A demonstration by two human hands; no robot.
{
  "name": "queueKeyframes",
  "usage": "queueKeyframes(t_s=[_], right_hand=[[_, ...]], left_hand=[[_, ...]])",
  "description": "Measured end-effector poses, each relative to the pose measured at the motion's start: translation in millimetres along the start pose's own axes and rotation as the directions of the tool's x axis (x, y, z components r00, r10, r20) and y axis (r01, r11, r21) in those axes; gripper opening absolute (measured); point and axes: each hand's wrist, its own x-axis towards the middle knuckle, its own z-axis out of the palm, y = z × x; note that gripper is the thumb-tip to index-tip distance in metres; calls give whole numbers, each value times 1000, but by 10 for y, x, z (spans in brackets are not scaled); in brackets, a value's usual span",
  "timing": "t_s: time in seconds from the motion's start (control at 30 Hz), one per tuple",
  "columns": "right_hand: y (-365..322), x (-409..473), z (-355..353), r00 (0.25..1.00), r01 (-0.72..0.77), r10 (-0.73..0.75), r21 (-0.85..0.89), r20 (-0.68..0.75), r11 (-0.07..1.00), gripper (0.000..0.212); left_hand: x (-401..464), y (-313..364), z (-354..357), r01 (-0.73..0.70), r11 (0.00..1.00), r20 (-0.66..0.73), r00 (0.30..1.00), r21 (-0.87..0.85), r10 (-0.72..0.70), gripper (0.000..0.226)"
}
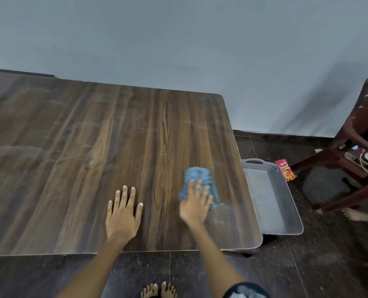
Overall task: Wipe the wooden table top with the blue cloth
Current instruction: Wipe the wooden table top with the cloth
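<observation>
- We press our right hand (pixel 195 206) flat on the blue cloth (pixel 198 183), lower right of centre, near the wooden table top's (pixel 92 136) right edge; fingers straight and spread, not gripping
- Our left hand (pixel 123 211) rests palm-down on bare wood just beside it, fingers splayed wide
- The cloth looks soft, light and bunched, so it will likely ruck under push; best held down by a broad palm over its middle
- A grey tray (pixel 271 196) sits on the floor, right of the table
</observation>
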Motion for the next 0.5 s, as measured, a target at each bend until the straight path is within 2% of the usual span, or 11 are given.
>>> queueKeyframes(t_s=[0.07,0.13,0.2,0.27,0.37,0.43,0.5], right_hand=[[-324,-297,194,964,251,-251,17,91,968,69],[-544,-581,364,889,419,-419,43,184,907,64],[-573,-685,436,865,460,-457,34,207,887,62],[-469,-637,375,859,473,-465,12,214,881,65],[-140,-497,204,900,408,-399,-23,175,913,69],[211,-377,60,967,246,-240,-61,88,967,74],[626,-269,-122,999,45,-45,-77,-2,996,74]], left_hand=[[-17,-20,6,-9,1000,-10,1000,-3,8,55],[-35,-68,27,-25,1000,-5,1000,-8,25,53],[-67,-138,44,-55,998,16,998,-1,55,56],[-87,-186,40,-87,996,0,996,-16,87,69],[-89,-184,38,-78,996,-13,997,-32,78,65],[-92,-155,29,-57,997,1,998,-42,57,54],[-96,-140,17,-50,997,11,999,-58,51,53]])
